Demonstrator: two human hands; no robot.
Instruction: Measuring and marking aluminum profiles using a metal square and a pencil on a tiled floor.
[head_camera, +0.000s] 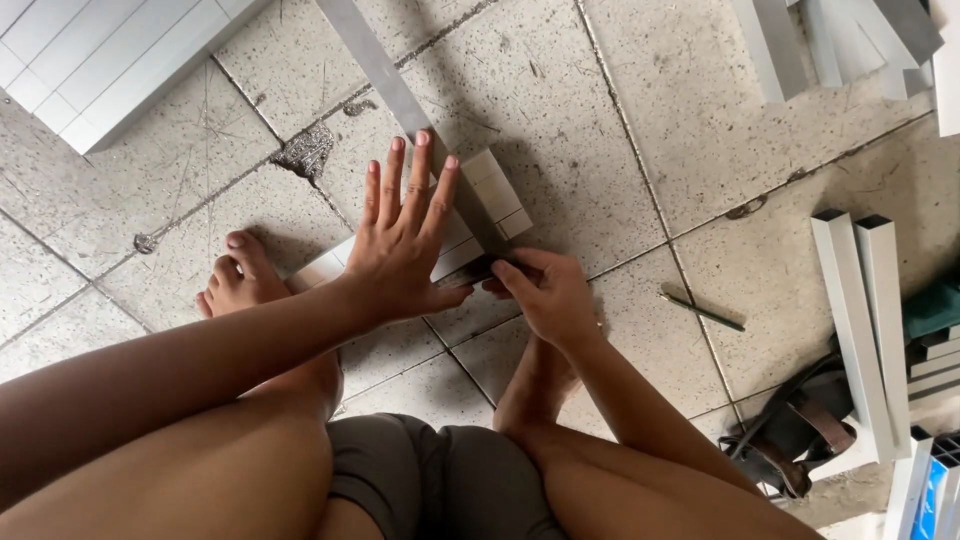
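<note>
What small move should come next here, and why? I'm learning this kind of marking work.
Probably draw the right hand along the square, since the left hand already presses it flat on the white profile and the right fingertips pinch something small and dark at its edge. What that is, I cannot tell.

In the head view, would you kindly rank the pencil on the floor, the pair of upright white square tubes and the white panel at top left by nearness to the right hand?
From the right hand:
1. Pencil, on the tiles just to its right.
2. Pair of white square tubes, farther right, beside the clutter.
3. White panel, far across at the top left corner.
</note>
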